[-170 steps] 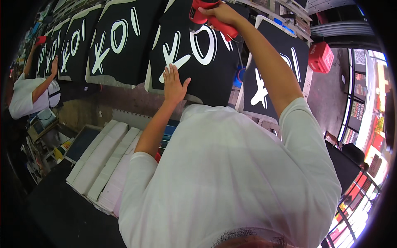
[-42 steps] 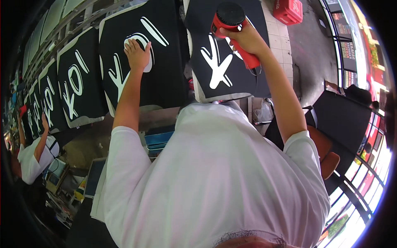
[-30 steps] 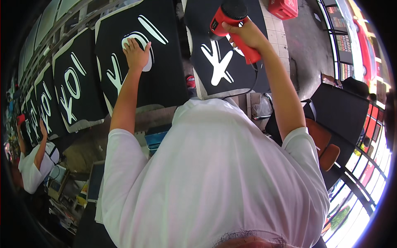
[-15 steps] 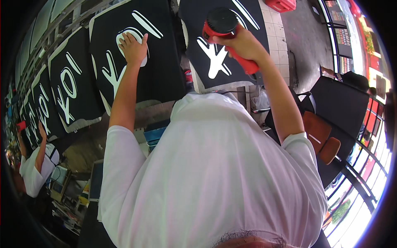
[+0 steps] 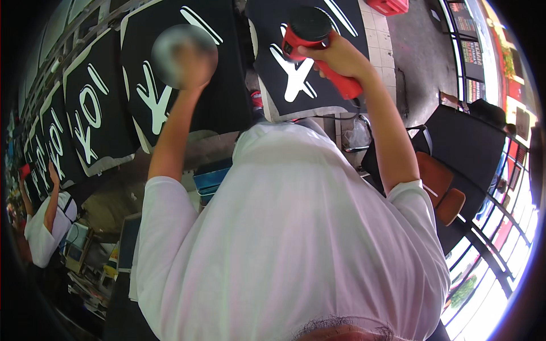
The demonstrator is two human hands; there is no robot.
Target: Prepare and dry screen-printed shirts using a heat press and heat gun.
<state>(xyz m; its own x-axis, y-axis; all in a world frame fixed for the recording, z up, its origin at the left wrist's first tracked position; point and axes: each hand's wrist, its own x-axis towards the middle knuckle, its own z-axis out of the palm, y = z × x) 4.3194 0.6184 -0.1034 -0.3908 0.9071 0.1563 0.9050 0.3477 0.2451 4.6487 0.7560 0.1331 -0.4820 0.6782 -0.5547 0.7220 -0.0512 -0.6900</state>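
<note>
My right hand [image 5: 347, 57] is closed around the handle of a red heat gun [image 5: 341, 82]. The gun's round black end [image 5: 309, 25] faces up toward me, and a dark cord runs from the bottom of the handle. It is over a black fabric panel [image 5: 273, 85] with white printed shapes. To the left, my left hand [image 5: 190, 59] is over another black panel [image 5: 219, 108] with white lettering. A round blur hides its fingers, so I cannot tell their pose or whether they touch the cloth.
Several more printed black panels [image 5: 108, 122] continue leftward in a row. At the far left, a person in a white top [image 5: 45, 233] works along them, near a small red object. A brown chair [image 5: 449, 199] and dark table [image 5: 463, 148] stand right; a blue box [image 5: 210, 181] is near my left side.
The heat gun and my right hand have shifted slightly right. My left hand, earlier spread flat on the print, has moved a little right and is now blurred.
</note>
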